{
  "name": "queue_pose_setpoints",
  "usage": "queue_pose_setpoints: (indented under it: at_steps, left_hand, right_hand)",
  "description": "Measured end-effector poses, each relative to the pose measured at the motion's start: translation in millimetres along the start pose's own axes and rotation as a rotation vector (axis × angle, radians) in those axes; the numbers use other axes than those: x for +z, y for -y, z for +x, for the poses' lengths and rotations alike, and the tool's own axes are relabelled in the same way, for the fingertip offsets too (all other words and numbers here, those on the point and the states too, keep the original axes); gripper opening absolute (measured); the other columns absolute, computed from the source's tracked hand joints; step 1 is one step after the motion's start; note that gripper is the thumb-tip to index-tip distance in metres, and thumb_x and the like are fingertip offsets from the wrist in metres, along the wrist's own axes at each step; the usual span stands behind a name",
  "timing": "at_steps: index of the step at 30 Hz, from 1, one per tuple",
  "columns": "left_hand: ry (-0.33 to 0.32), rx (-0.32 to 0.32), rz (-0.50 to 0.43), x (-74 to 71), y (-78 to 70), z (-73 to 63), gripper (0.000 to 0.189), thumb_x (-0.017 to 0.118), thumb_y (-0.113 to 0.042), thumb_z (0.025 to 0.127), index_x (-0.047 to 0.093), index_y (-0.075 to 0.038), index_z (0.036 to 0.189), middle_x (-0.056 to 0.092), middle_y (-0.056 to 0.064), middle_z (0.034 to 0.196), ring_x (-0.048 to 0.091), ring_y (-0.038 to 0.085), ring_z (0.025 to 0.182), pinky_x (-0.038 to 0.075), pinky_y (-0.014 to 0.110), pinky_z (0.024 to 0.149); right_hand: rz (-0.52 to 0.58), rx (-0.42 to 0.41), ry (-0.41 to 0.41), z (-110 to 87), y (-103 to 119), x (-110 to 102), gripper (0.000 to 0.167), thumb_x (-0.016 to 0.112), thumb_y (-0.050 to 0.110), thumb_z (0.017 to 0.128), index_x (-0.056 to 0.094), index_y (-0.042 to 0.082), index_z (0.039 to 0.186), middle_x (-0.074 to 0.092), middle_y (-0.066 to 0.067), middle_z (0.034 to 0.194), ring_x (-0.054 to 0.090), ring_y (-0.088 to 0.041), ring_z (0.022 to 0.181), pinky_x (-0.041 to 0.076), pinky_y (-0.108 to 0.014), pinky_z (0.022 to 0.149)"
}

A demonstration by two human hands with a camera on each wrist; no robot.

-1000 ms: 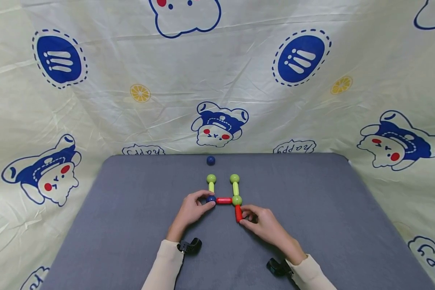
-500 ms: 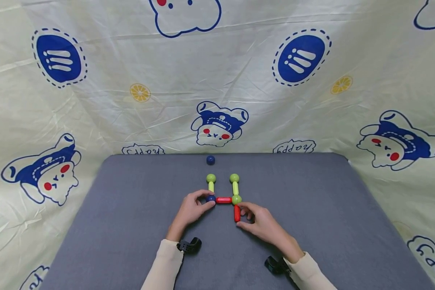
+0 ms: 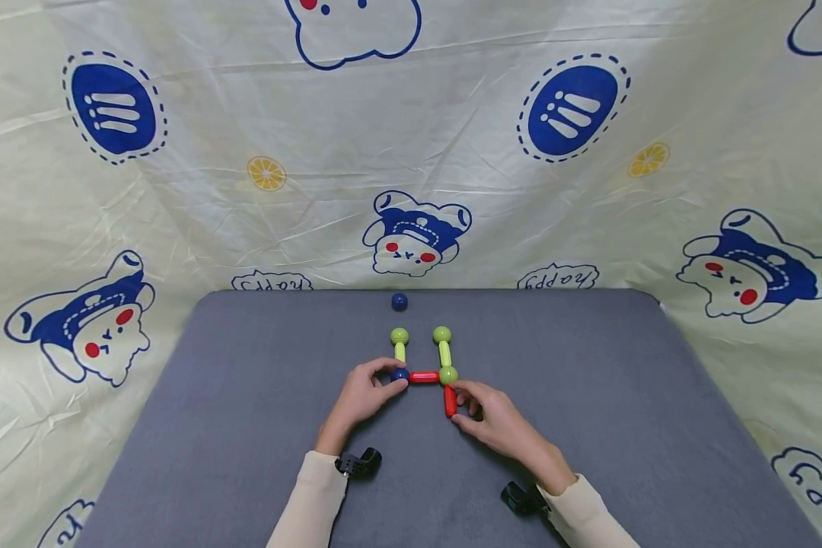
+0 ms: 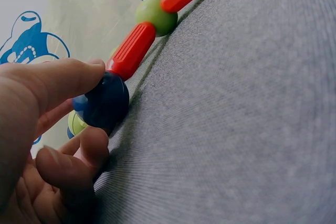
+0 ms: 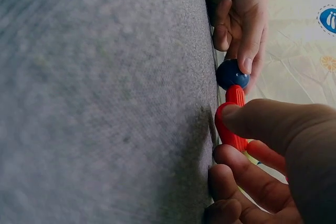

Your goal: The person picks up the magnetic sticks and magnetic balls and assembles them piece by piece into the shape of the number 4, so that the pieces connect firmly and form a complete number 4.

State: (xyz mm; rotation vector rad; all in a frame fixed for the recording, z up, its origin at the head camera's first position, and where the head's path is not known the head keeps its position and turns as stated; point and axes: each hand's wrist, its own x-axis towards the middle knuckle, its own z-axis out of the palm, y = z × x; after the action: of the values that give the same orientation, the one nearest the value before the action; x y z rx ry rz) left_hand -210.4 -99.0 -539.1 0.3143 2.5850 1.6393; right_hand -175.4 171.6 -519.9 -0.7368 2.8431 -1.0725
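Note:
My left hand [image 3: 364, 396] pinches a dark blue ball [image 4: 107, 100] between thumb and fingers. A red rod [image 3: 424, 377] joins that ball to a green ball [image 3: 448, 375] on its right. My right hand [image 3: 496, 418] holds a second red rod [image 3: 450, 402] by thumb and fingertips; its far end meets the green ball, and it points toward me. From the blue ball a light green rod [image 3: 400, 352] runs away to a green end ball [image 3: 399, 336]. Another light green rod [image 3: 445, 355] leads from the right green ball to its own end ball [image 3: 441, 334].
A loose dark blue ball [image 3: 399, 302] lies near the far edge of the grey table [image 3: 281, 426], beyond the joined pieces. A pale printed sheet [image 3: 329, 152] hangs behind and at both sides.
The near end of the held red rod shifts slightly left, then back right, with the right hand. The left hand keeps its grip on the blue ball.

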Motion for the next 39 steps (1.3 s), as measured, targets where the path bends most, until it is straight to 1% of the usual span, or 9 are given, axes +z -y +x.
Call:
queue_pose_setpoints:
  at_steps: [5,10,16,25,28,32,36,39]
  left_hand:
    - [0.005,-0.003,0.007,-0.5,-1.4,-0.1,0.028,0.078,-0.027,0.093,0.075,-0.017,0.119,0.071,0.004,0.111,0.047,0.008,0.056,0.039,0.023,0.053]
    - [-0.001,0.003,0.009,-0.2,-1.5,-0.3,0.027,0.078,-0.027,0.093,0.075,-0.017,0.119,0.072,0.004,0.111,0.046,0.007,0.055,0.040,0.024,0.052]
    - [-0.023,0.008,0.014,0.9,0.6,0.4,0.026,0.078,-0.027,0.093,0.076,-0.018,0.117,0.071,0.004,0.111,0.046,0.006,0.054,0.040,0.024,0.053]
    - [-0.042,-0.004,0.014,2.4,-0.3,-1.1,0.029,0.077,-0.026,0.094,0.074,-0.016,0.121,0.071,0.005,0.114,0.046,0.006,0.053,0.041,0.023,0.051]
    - [-0.044,-0.010,0.015,3.8,0.9,-0.5,0.030,0.078,-0.026,0.094,0.074,-0.016,0.122,0.071,0.005,0.114,0.046,0.006,0.053,0.041,0.023,0.051]
    - [-0.044,-0.014,0.012,5.0,1.6,0.0,0.030,0.077,-0.027,0.094,0.074,-0.017,0.122,0.071,0.005,0.114,0.047,0.006,0.052,0.043,0.023,0.050]
    - [-0.048,-0.008,0.002,4.0,0.1,0.3,0.030,0.077,-0.026,0.094,0.074,-0.016,0.122,0.071,0.006,0.114,0.048,0.006,0.051,0.042,0.023,0.049]
    - [-0.048,-0.010,-0.002,3.9,-1.2,0.0,0.031,0.077,-0.026,0.094,0.074,-0.016,0.123,0.071,0.006,0.114,0.047,0.005,0.051,0.041,0.022,0.049]
  right_hand:
    - [0.000,-0.007,-0.003,-0.1,-1,-1,0.045,0.080,0.008,0.089,0.064,0.002,0.130,0.069,-0.004,0.101,0.058,-0.009,0.078,0.052,-0.025,0.070]
    - [-0.007,-0.002,0.015,1.0,-1,-1,0.045,0.080,0.009,0.089,0.064,0.001,0.130,0.068,-0.002,0.101,0.058,-0.007,0.079,0.052,-0.025,0.071]
    - [-0.001,0.004,0.039,2.3,1,0,0.041,0.079,0.009,0.090,0.065,0.004,0.128,0.068,-0.001,0.101,0.057,-0.005,0.078,0.052,-0.025,0.070]
    - [0.015,-0.007,0.050,3.0,1,0,0.035,0.079,0.009,0.091,0.068,0.007,0.124,0.068,0.001,0.098,0.057,-0.003,0.078,0.051,-0.024,0.070]
    - [0.035,-0.008,0.035,4.9,0,-2,0.031,0.078,0.011,0.091,0.068,0.007,0.120,0.067,0.002,0.094,0.057,-0.004,0.078,0.052,-0.024,0.070]
    - [0.054,0.014,-0.025,11.0,-3,-5,0.029,0.078,0.012,0.092,0.069,0.005,0.118,0.064,0.004,0.091,0.058,-0.006,0.079,0.052,-0.025,0.070]
    - [0.066,0.051,-0.096,21.8,-9,-6,0.034,0.077,0.012,0.092,0.067,0.005,0.123,0.066,-0.003,0.099,0.056,-0.008,0.079,0.049,-0.025,0.069]
    - [0.072,0.062,-0.112,28.5,-13,-5,0.036,0.075,0.013,0.094,0.066,0.007,0.128,0.069,-0.006,0.105,0.057,-0.009,0.078,0.048,-0.025,0.068]
